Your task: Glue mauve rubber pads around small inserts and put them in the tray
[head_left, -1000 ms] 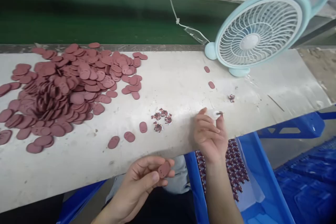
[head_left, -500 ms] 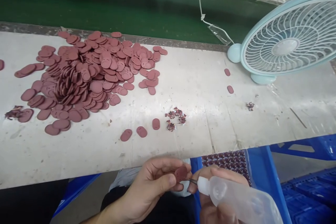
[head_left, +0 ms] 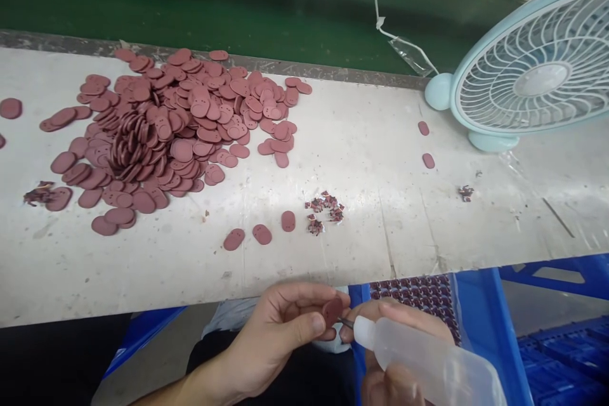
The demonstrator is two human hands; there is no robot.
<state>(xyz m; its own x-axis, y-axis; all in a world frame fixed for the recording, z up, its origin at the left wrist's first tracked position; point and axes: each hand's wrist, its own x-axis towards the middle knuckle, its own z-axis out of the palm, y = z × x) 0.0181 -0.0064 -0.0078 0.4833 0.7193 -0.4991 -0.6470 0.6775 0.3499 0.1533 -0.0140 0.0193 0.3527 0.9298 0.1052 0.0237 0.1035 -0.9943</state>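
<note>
Left hand pinches a red disc; right hand grips the bottle. Best keep its tip steady, squeezing gently.

Even, fairly bright light leaves soft glare on the white plastic-covered worktop; the near left corner is dark, fine detail slightly blurred.

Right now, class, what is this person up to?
The left hand holds a reddish oval disc. The right hand holds a squeeze bottle, its thin dark tip at the disc's edge. On the worktable lies a big heap of similar discs, left of a light-blue fan.
</note>
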